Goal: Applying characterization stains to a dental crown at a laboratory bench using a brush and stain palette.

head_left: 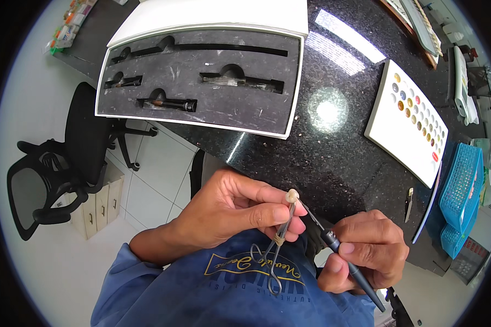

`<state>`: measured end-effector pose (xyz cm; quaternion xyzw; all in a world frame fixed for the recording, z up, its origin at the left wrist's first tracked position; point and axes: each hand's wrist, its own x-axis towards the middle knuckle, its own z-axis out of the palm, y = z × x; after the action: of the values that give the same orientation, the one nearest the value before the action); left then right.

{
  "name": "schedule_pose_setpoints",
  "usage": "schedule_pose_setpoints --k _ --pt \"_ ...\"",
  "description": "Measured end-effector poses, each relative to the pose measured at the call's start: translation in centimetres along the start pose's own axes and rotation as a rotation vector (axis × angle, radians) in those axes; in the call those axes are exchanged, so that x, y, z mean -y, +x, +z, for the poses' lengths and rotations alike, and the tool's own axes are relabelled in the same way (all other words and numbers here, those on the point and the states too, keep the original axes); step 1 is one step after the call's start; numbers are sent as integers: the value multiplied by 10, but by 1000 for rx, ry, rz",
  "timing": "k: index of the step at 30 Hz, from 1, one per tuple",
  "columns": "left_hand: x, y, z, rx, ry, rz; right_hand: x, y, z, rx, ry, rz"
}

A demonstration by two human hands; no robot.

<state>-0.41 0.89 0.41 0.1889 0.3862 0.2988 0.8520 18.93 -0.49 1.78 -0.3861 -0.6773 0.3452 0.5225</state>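
Observation:
My left hand grips a metal hemostat by its shaft, with its looped handles hanging down before my blue shirt. A tan band is wrapped round the hemostat. At its upper tip sits a small cream-coloured tooth crown. My right hand is closed like a pen grip round a slim dark brush. The brush's thin tip reaches up left to the crown's right side; whether it touches, I cannot tell.
On the black speckled counter lies a white box with dark foam cutouts holding brushes. To the right are a white palette of coloured wells, a small tweezer-like tool and a blue basket. A black chair stands left.

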Motion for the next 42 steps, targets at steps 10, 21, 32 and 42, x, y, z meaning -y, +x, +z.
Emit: schedule_pose_setpoints --k 10,21,32,42 --pt "0 0 -6 119 -4 -9 -6 1 -7 123 9 -120" --pt "0 0 -2 15 -1 -31 2 2 -3 135 -111 -78" --pt "0 0 -4 108 -16 -43 6 0 -5 137 -110 -31" --pt "1 0 -6 111 -8 -29 6 3 -4 187 -130 -33"
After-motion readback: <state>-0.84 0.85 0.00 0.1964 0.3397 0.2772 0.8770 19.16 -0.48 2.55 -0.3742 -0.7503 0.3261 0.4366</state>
